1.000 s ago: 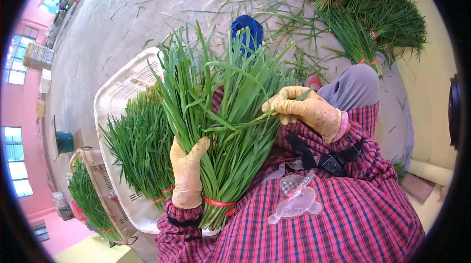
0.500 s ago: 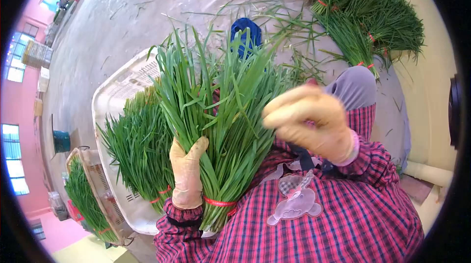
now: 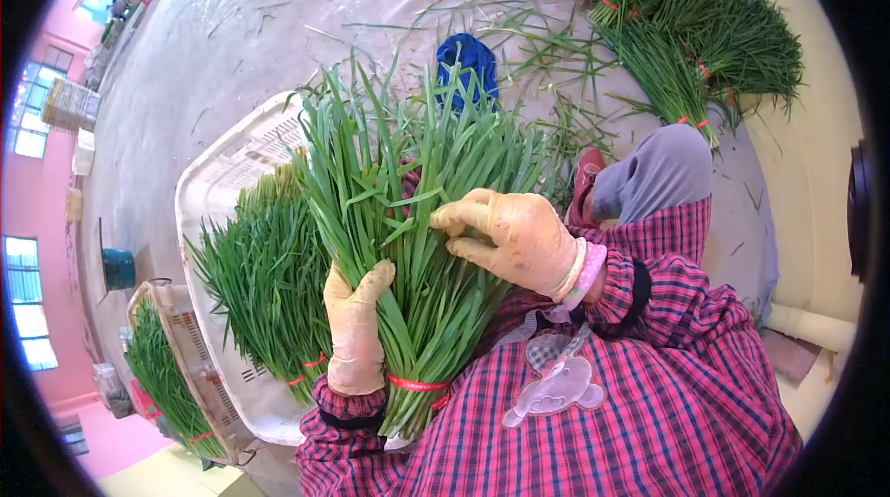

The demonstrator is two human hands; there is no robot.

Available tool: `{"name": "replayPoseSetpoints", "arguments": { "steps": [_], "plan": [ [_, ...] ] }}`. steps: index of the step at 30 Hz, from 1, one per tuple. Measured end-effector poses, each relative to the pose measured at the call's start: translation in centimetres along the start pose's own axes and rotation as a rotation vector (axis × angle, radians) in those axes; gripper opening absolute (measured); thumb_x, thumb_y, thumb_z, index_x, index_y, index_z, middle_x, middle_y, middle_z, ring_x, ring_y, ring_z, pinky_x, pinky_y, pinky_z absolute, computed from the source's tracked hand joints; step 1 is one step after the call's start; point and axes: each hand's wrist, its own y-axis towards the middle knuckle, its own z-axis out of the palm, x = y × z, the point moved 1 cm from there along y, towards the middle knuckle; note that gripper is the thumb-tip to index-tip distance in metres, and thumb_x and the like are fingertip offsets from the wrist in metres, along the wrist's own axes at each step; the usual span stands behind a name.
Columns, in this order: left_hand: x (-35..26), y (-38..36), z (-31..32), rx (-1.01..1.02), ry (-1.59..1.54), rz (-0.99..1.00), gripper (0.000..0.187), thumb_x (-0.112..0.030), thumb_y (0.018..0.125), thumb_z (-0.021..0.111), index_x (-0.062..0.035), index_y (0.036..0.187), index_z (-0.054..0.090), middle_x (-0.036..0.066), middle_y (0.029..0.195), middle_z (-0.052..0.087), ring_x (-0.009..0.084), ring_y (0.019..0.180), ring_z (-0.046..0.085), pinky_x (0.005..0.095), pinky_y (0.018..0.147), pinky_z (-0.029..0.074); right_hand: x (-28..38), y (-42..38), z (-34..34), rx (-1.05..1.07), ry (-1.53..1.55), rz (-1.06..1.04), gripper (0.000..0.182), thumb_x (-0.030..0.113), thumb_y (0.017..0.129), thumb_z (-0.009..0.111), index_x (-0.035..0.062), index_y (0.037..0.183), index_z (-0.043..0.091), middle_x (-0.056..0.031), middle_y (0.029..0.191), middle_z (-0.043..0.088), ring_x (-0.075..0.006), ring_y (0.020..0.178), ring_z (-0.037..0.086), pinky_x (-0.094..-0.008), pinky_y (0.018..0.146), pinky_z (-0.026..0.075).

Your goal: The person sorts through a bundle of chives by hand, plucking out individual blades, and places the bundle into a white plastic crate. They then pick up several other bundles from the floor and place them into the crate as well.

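A bundle of garlic chives (image 3: 417, 274) leans against my lap, leaf tips pointing away from me, with a red band (image 3: 415, 384) round its lower stems. My left hand (image 3: 355, 330), in a cream glove, is wrapped round the bundle's left side above the band, thumb across the stems. My right hand (image 3: 519, 239), gloved alike, reaches over the bundle from the right. Its fingers are curled and pinched among the upper leaves, seemingly on a chive leaf; their tips are partly hidden in the green.
To the left, a white plastic crate (image 3: 199, 172) holds banded chives (image 3: 269, 284); another crate (image 3: 199, 363) stands beyond. Banded bundles (image 3: 705, 43) lie at upper right. Loose leaves (image 3: 565, 52) and a blue thing (image 3: 468, 61) are on the floor ahead.
My right hand has moved left from beside the bundle to its upper leaves, fingers now among them. My left hand keeps its grip in nearly the same place.
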Motion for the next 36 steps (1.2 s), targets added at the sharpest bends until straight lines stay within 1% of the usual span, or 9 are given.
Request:
{"name": "replayPoseSetpoints", "arguments": {
  "steps": [3, 7, 10, 12, 15, 20, 22, 27, 36],
  "plan": [
    [-0.1, -0.1, 0.1, 0.0, -0.028, -0.017, 0.041, 0.002, 0.084, 0.063, -0.0018, 0.124, 0.054, 0.006, 0.111, 0.064, 0.0142, 0.094, 0.063, 0.0273, 0.086, 0.051, 0.3, -0.1, -0.9, -0.082, 0.135, 0.208, 0.034, 0.015, 0.079, 0.074, 0.0101, 0.11, 0.062, -0.0075, 0.095, 0.065, -0.0245, 0.084, 0.067, -0.0334, 0.074, 0.054],
    [-0.6, -0.4, 0.6, -0.001, -0.038, -0.038, 0.04, 0.0, 0.085, 0.063, -0.0015, 0.124, 0.054, 0.007, 0.112, 0.064, 0.0162, 0.094, 0.063, 0.0282, 0.087, 0.051, -0.6, -0.3, -0.8, -0.034, 0.13, 0.18, 0.038, 0.019, 0.079, 0.075, 0.0091, 0.113, 0.061, -0.0088, 0.097, 0.064, -0.0259, 0.088, 0.065, -0.034, 0.078, 0.053],
    [-0.7, -0.3, 0.9, 0.003, -0.019, -0.059, 0.04, -0.002, 0.085, 0.063, -0.0015, 0.124, 0.054, 0.008, 0.113, 0.064, 0.0169, 0.095, 0.063, 0.0289, 0.088, 0.051, -1.0, 0.0, -0.4, 0.004, 0.221, 0.183, 0.041, 0.017, 0.078, 0.078, 0.0083, 0.115, 0.063, -0.0058, 0.101, 0.064, -0.0165, 0.076, 0.064, -0.0283, 0.068, 0.053],
    [-0.6, -0.3, 0.8, 0.01, -0.008, -0.072, 0.039, -0.002, 0.085, 0.063, -0.0015, 0.123, 0.054, 0.008, 0.113, 0.064, 0.017, 0.096, 0.063, 0.0292, 0.088, 0.051, -0.8, 0.3, -0.6, 0.053, 0.195, 0.23, 0.041, 0.022, 0.079, 0.077, 0.0088, 0.116, 0.063, -0.0052, 0.095, 0.065, -0.0175, 0.078, 0.064, -0.0297, 0.071, 0.053],
    [-0.2, 0.0, 0.3, -0.019, 0.044, -0.064, 0.038, -0.003, 0.086, 0.062, -0.0014, 0.123, 0.054, 0.008, 0.112, 0.064, 0.0166, 0.095, 0.063, 0.0286, 0.086, 0.051, -1.4, 0.6, 0.0, 0.157, 0.194, 0.214, 0.038, 0.032, 0.081, 0.075, 0.0084, 0.109, 0.065, -0.0041, 0.081, 0.066, -0.0186, 0.078, 0.065, -0.0306, 0.072, 0.052],
    [-0.4, -0.1, 0.7, -0.018, 0.032, -0.073, 0.037, -0.003, 0.086, 0.062, -0.0014, 0.122, 0.054, 0.008, 0.11, 0.065, 0.0154, 0.092, 0.064, 0.0279, 0.083, 0.052, -0.4, 1.0, -0.1, 0.175, 0.245, 0.279, 0.035, 0.032, 0.081, 0.075, 0.006, 0.1, 0.064, -0.005, 0.079, 0.066, -0.0181, 0.075, 0.065, -0.0308, 0.069, 0.052],
    [-0.6, -0.2, 1.1, 0.012, 0.019, -0.076, 0.038, -0.002, 0.086, 0.062, -0.0014, 0.123, 0.054, 0.008, 0.11, 0.065, 0.0154, 0.092, 0.064, 0.0279, 0.083, 0.052, 0.0, 1.1, 0.1, 0.15, 0.336, 0.425, 0.035, 0.038, 0.08, 0.071, 0.0063, 0.093, 0.064, -0.0091, 0.076, 0.065, -0.025, 0.075, 0.065, -0.0348, 0.068, 0.051],
    [-0.8, -0.5, 1.6, 0.019, 0.002, -0.04, 0.043, 0.002, 0.084, 0.064, -0.0019, 0.126, 0.053, 0.008, 0.112, 0.065, 0.0164, 0.095, 0.064, 0.029, 0.087, 0.051, -0.3, 0.5, 1.5, 0.104, 0.694, 0.463, 0.023, 0.025, 0.084, 0.069, 0.0046, 0.084, 0.06, -0.0039, 0.068, 0.056, -0.0109, 0.066, 0.05, -0.0284, 0.065, 0.045],
    [-0.2, -0.7, 1.2, 0.049, -0.017, -0.048, 0.042, 0.003, 0.084, 0.065, -0.0019, 0.125, 0.055, 0.007, 0.114, 0.065, 0.0162, 0.098, 0.063, 0.0299, 0.09, 0.05, 0.3, 0.4, 0.5, 0.176, 0.784, 0.593, 0.017, 0.02, 0.086, 0.067, 0.0036, 0.087, 0.064, -0.0016, 0.071, 0.063, -0.0083, 0.067, 0.056, -0.0268, 0.064, 0.047]
  ]
}}
